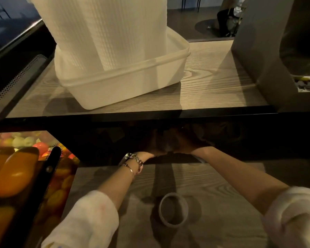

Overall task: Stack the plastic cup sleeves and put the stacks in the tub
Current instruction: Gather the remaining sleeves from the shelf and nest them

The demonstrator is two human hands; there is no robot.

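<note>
**Q:** Under the upper shelf, what are your hands doing?

**A:** Both reach into the dark gap there. My left hand (153, 146), bracelets on the wrist, and my right hand (183, 143) meet around something pale; whether the fingers grasp or lie loose, I cannot tell in the shadow. I judge I'm gathering cup sleeves, so I should line up the rims squarely before nesting them and draw them out level.

**Q:** And the containers?

**A:** At left, a display case (16, 176) holds orange and red fruit-like shapes. On the upper shelf (213, 83), the white plastic tub (129, 86) holds tall stacks of ribbed white sleeves (100, 33). One loose sleeve (173, 209) lies on the lower shelf (213, 185) between my forearms.
</note>
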